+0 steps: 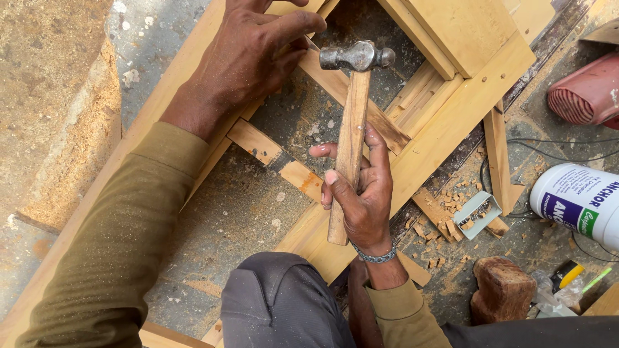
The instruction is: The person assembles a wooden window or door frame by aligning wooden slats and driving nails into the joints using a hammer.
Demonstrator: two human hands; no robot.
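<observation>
My right hand (361, 193) grips the wooden handle of a hammer (348, 122), its steel head (356, 57) up near the top of the view. My left hand (248, 55) rests on a wooden frame (451, 122), fingertips pinching what looks like a small nail beside the hammer head over a thin diagonal wooden strip (361, 106). The nail itself is mostly hidden. Another short strip (274, 158) crosses the frame's opening lower down.
A white glue bottle (577, 200) lies at the right, with a red power tool (587, 93) above it. A small metal box of nails (477, 212), wood chips, a brick-like block (503, 290) and sawdust lie on the concrete floor. My knee (277, 303) is below.
</observation>
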